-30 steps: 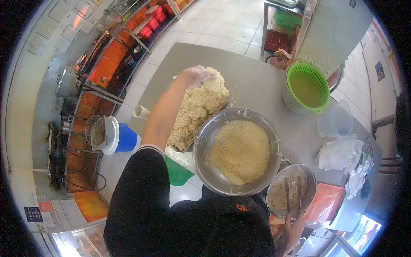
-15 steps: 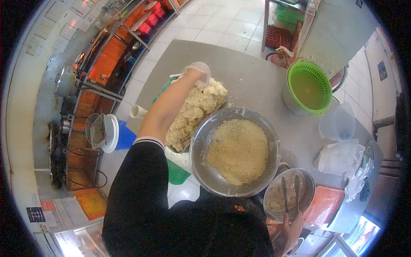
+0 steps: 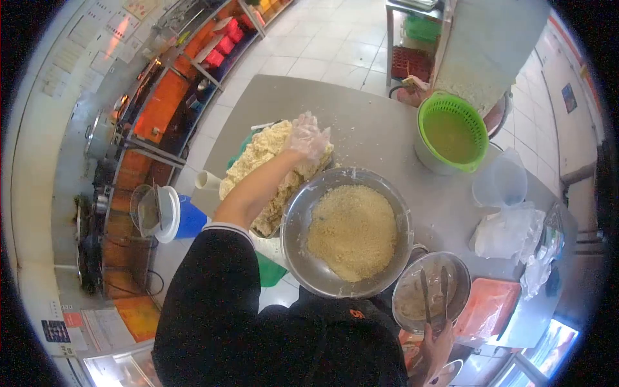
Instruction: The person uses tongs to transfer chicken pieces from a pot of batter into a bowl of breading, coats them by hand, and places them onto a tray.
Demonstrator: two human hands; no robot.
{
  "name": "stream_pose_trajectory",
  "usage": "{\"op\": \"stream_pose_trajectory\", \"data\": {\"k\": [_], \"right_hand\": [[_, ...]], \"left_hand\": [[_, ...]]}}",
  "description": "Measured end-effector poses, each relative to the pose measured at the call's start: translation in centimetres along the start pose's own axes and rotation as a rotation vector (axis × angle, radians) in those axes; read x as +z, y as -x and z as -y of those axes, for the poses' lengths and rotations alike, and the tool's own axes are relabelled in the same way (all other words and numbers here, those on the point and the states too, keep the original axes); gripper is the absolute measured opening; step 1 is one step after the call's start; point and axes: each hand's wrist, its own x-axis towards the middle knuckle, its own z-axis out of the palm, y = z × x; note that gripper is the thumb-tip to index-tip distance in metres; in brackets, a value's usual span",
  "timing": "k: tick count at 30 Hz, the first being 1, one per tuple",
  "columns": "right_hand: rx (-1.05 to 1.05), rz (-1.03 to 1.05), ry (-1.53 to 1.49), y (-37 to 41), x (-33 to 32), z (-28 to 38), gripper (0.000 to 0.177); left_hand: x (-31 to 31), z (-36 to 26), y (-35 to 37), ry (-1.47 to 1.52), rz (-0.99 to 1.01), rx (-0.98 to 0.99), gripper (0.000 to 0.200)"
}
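My left hand [image 3: 309, 137], in a clear plastic glove, rests at the far right side of a heaped pile of crumb-coated pieces [image 3: 267, 151]. Its fingers look spread, with nothing visible in them. The pile fills a tray whose sides are mostly covered. Close by on the near side stands a wide metal bowl [image 3: 293, 258] of dry breadcrumbs [image 3: 353, 232]. At the lower right, my right hand [image 3: 438, 345] is closed around the handle end of metal tongs [image 3: 425, 293]. The tongs' other end dips into a smaller metal bowl [image 3: 465, 300] of pale wet batter.
A green colander [image 3: 480, 122] sits in a pot at the right of the metal table [image 3: 380, 135]. Nearby are a clear plastic jug [image 3: 500, 184], white plastic bags [image 3: 506, 232] and an orange-red tray [image 3: 490, 306]. A blue bucket [image 3: 190, 216] stands left of the table.
My left hand has come nearer and to the right across the pile, its fingers now more spread. My right hand stays on the tongs. The camera view has shifted slightly.
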Motion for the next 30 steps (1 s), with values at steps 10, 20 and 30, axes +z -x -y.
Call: {"op": "stream_pose_trajectory", "data": {"k": [10, 20, 30], "right_hand": [[0.24, 0.112, -0.154, 2.3, -5.0, 3.6, 0.053], [0.117, -0.03, 0.124, 2.6, -6.6, 3.4, 0.033], [-0.188, -0.074, 0.406, -0.7, -3.6, 6.5, 0.018]], "left_hand": [[-4.7, 1.5, 0.9, 0.62, -0.205, -0.029, 0.063], [-19.9, -15.6, 21.9, 0.969, -0.131, -0.029, 0.054], [-13.4, -16.7, 27.5, 1.101, 0.137, 0.059, 0.049]]}}
